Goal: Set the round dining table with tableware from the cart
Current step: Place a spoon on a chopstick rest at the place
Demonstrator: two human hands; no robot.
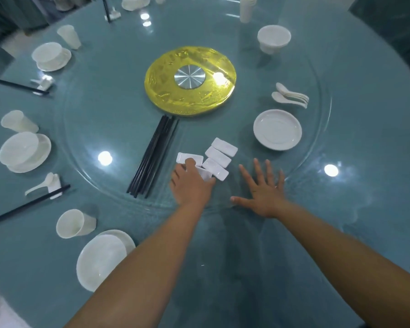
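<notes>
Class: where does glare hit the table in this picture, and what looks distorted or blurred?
Head view: round lamp glare on the glass at several spots and on the gold disc; wide-angle bending curves the table rim; far cups at the top edge are soft.

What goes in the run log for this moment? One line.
left hand: grips chopstick rest | right hand: flat on glass turntable | chopsticks: bundled, untouched
</notes>
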